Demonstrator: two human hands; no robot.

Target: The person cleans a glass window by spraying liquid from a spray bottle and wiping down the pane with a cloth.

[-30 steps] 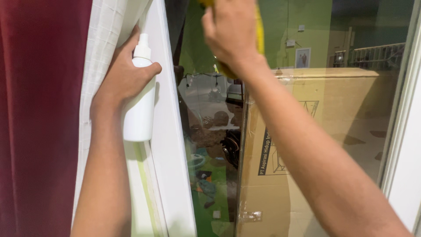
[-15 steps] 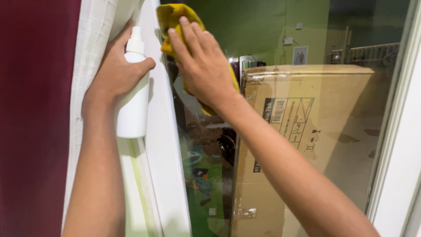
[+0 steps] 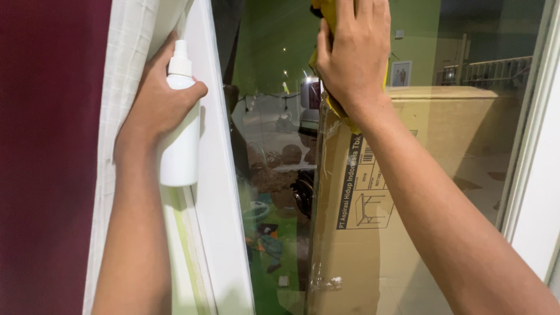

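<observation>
My left hand (image 3: pixel 156 99) grips a white spray bottle (image 3: pixel 179 143) and holds it against the white window frame (image 3: pixel 219 175), pushing a pale checked curtain (image 3: pixel 125 70) aside. My right hand (image 3: pixel 353 52) presses a yellow cloth (image 3: pixel 325 14) flat on the window glass (image 3: pixel 274 87) near the top of the view. Most of the cloth is hidden under the hand.
A dark red curtain (image 3: pixel 46 157) hangs at the far left. Behind the glass stands a large cardboard box (image 3: pixel 443 175), with green walls and scattered items on a green floor (image 3: pixel 274 245) beyond. The right side of the white frame (image 3: pixel 536 192) borders the pane.
My right hand has slid the yellow cloth to the right and upward across the glass from the left edge of the pane. The left hand and bottle have stayed put.
</observation>
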